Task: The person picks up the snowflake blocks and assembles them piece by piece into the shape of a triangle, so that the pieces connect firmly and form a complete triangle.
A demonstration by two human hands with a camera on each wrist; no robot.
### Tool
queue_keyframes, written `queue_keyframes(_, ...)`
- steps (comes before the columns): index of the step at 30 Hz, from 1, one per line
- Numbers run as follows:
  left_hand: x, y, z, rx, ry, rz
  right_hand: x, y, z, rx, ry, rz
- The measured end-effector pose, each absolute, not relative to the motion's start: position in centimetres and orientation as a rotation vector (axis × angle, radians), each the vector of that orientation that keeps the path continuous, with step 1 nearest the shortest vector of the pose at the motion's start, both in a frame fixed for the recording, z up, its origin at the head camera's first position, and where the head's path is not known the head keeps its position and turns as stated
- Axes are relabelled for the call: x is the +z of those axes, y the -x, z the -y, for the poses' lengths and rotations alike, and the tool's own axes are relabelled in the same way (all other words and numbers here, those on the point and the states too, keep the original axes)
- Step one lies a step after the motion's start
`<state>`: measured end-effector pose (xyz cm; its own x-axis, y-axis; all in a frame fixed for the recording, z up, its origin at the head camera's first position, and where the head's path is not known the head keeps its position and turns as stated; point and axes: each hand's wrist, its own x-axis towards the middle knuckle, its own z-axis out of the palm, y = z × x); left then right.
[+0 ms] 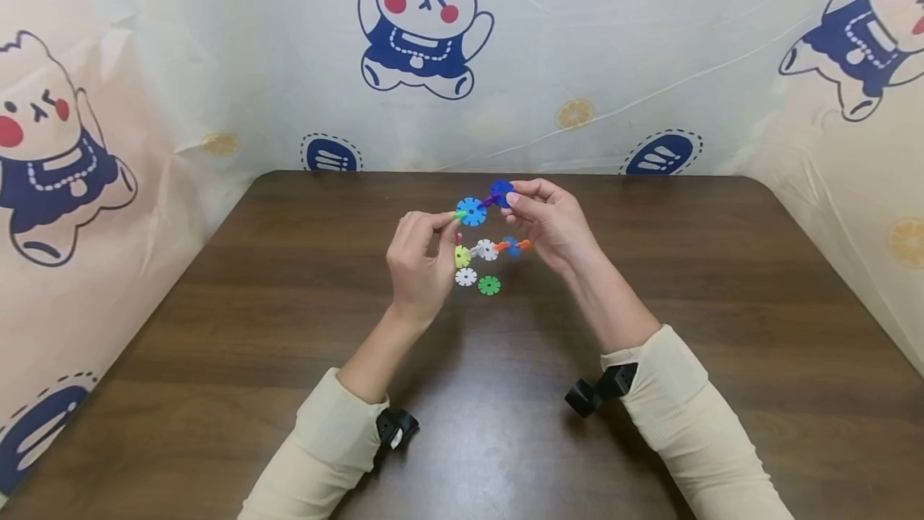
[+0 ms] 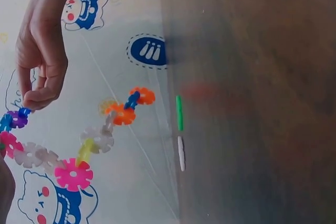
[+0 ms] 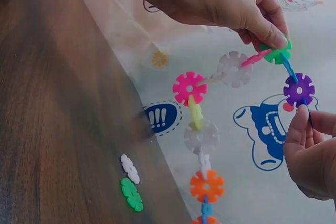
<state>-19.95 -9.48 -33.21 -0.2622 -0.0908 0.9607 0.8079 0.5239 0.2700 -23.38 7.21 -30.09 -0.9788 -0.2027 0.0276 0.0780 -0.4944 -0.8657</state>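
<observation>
My left hand [image 1: 422, 263] pinches a green notched disc [image 3: 278, 53], part of a chain of interlocking snowflake discs held above the table. From it a light blue disc [image 1: 472, 212] and a purple disc [image 3: 299, 90] lead to a dark blue disc [image 1: 500, 193], which my right hand [image 1: 556, 223] pinches between thumb and fingers. The chain's other side hangs below with a pink disc [image 3: 189, 88], a yellow disc [image 3: 195, 113], whitish discs and an orange disc [image 3: 207, 185]. In the head view, my left hand hides some of it.
Two loose discs, one white [image 1: 466, 277] and one green [image 1: 489, 286], lie on the brown wooden table [image 1: 289, 327]. A pale curtain [image 1: 274, 46] with printed cartoon bears hangs behind the table. Black wrist cameras sit on both sleeves.
</observation>
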Motion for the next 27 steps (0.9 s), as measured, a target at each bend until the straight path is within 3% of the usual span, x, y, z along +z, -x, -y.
queue_keyframes(27, -32.0, 20.5, 10.8, -0.902, 0.486, 1.62, -32.7, 24.1, -8.4, -2.196, 0.286, -1.849)
